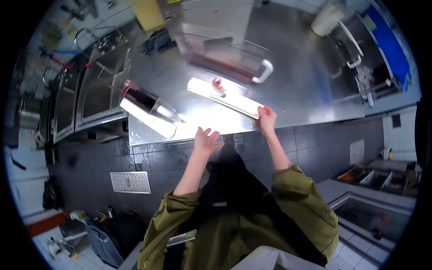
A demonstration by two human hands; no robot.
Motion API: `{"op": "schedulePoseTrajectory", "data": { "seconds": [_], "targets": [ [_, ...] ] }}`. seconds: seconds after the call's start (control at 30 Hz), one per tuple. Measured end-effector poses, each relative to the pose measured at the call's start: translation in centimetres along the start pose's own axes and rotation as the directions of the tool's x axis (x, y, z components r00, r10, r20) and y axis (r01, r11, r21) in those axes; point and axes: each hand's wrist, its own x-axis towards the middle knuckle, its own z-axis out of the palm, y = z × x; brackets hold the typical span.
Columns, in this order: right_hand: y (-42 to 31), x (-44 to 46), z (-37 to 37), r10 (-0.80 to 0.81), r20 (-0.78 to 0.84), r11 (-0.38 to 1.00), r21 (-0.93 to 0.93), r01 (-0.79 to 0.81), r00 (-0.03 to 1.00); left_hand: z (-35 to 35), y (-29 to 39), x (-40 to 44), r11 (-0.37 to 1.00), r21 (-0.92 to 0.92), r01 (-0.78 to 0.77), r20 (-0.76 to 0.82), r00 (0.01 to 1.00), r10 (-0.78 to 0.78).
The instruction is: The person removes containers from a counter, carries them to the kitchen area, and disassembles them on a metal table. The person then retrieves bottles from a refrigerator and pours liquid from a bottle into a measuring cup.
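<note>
Head camera view: a left hand (208,140) is held at the near edge of a steel desk (301,92), its grip loosely spread and nothing seen in it, perhaps so that it is free to give support. By the right hand (267,118), the near right end of a long white tray (240,103) is pinched between thumb and fingers, a hold by which the upper face is probably left uncovered. The tray is set slantwise at the front of the desk, within reach of both hands; whether it is slightly raised cannot be told. A blurred reddish piece (217,85) is seen at its middle. To the left, a clear narrow container (143,99) of dark red contents is flanked by a white strip (148,119). Behind the tray, a larger clear bin (225,65) is placed with its white handle (264,72) turned rightward, presumably for easy grasping. Farther back, a dark cloth (156,41) is bunched.
</note>
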Motion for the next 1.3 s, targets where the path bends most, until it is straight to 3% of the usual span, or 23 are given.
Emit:
{"op": "schedulePoseTrajectory", "data": {
  "seconds": [0.07, 0.13, 0.2, 0.27, 0.37, 0.43, 0.5, 0.57, 0.63, 0.67, 0.7, 0.73, 0.8, 0.87, 0.93, 1.0, 1.13, 1.2, 1.27, 1.3],
  "targets": [
    [1.8, 0.8, 0.7, -0.066, -0.054, 0.975, -0.217, 0.053, 0.996, -1.2, -1.4, -0.6, 1.000, 0.010, 0.027, 0.006, 1.000, -0.027],
    [1.6, 0.3, 0.3, -0.257, -0.015, 0.853, -0.474, 0.219, 0.966, -2.8, -2.7, 0.1, 0.998, 0.046, 0.035, 0.042, 0.998, -0.037],
    [-0.5, 0.2, -0.8, -0.027, 0.124, 0.893, -0.442, 0.079, 0.992, -2.0, -3.9, -0.6, 0.997, 0.080, 0.009, -0.031, 0.999, -0.006],
    [-0.1, 0.7, -2.0, -0.060, 0.169, 0.902, -0.414, 0.126, 0.984, -1.1, -6.0, -0.7, 0.996, 0.093, -0.002, -0.091, 0.996, 0.010],
    [-0.3, 0.2, -6.0, -0.182, 0.120, 0.953, -0.223, 0.205, 0.976, -0.3, -9.9, 0.5, 0.996, 0.088, -0.010, -0.151, 0.988, 0.023],
    [0.9, -0.5, -11.2, -0.206, 0.083, 0.978, 0.039, 0.204, 0.975, 0.4, -15.0, 2.6, 0.996, 0.087, -0.010, -0.178, 0.984, 0.025],
    [4.7, -0.7, -18.3, -0.123, 0.048, 0.984, 0.133, 0.116, 0.991, 2.5, -22.0, 5.3, 0.987, 0.077, 0.140, -0.154, 0.980, -0.127],
    [8.3, -2.2, -27.1, 0.095, 0.020, 0.941, 0.324, -0.096, 0.995, 7.1, -30.6, 7.2, 0.946, 0.143, 0.292, -0.136, 0.952, -0.273],
    [13.0, -4.2, -37.5, 0.270, -0.133, 0.924, 0.314, -0.218, 0.954, 10.1, -40.4, 10.3, 0.857, 0.243, 0.454, -0.097, 0.891, -0.444],
    [16.0, -5.4, -42.9, 0.411, -0.222, 0.863, 0.408, -0.298, 0.884, 13.8, -45.1, 8.8, 0.815, 0.413, 0.407, -0.124, 0.911, -0.393],
    [19.0, -6.5, -48.3, 0.470, -0.299, 0.849, 0.412, -0.332, 0.831, 16.7, -49.6, 7.5, 0.736, 0.608, 0.298, -0.050, 0.939, -0.340],
    [19.2, -7.8, -52.7, 0.540, -0.361, 0.803, 0.492, -0.336, 0.761, 19.3, -53.1, 5.6, 0.700, 0.688, 0.194, 0.087, 0.935, -0.344],
    [18.3, -7.8, -58.7, 0.568, -0.376, 0.775, 0.544, -0.322, 0.732, 23.9, -59.9, 3.9, 0.578, 0.807, 0.125, 0.240, 0.824, -0.514],
    [18.0, -6.5, -63.0, 0.555, -0.431, 0.777, 0.573, -0.260, 0.711, 27.2, -65.3, 3.6, 0.520, 0.846, 0.122, 0.272, 0.739, -0.616],
    [19.3, -3.6, -65.4, 0.466, -0.451, 0.792, 0.596, -0.132, 0.761, 29.9, -70.1, 5.1, 0.483, 0.848, 0.220, 0.176, 0.743, -0.646],
    [20.0, 0.5, -68.7, 0.491, -0.411, 0.755, 0.640, -0.140, 0.768, 32.7, -74.5, 7.9, 0.444, 0.860, 0.252, 0.097, 0.774, -0.626],
    [23.5, 7.3, -79.7, 0.560, -0.236, 0.739, 0.575, -0.351, 0.794, 40.5, -84.2, 15.1, 0.448, 0.842, 0.301, 0.009, 0.822, -0.570],
    [29.3, 8.5, -86.6, 0.608, -0.315, 0.783, 0.386, -0.487, 0.729, 47.0, -89.5, 16.6, 0.433, 0.859, 0.275, 0.063, 0.781, -0.621],
    [38.2, 6.7, -93.0, 0.616, -0.547, 0.763, 0.239, -0.600, 0.566, 53.8, -95.4, 17.0, 0.429, 0.878, 0.210, 0.139, 0.747, -0.650],
    [37.6, 3.6, -96.9, 0.772, -0.573, 0.607, 0.537, -0.586, 0.275, 57.4, -99.8, 16.7, 0.411, 0.899, 0.149, 0.181, 0.729, -0.660]
  ]
}}
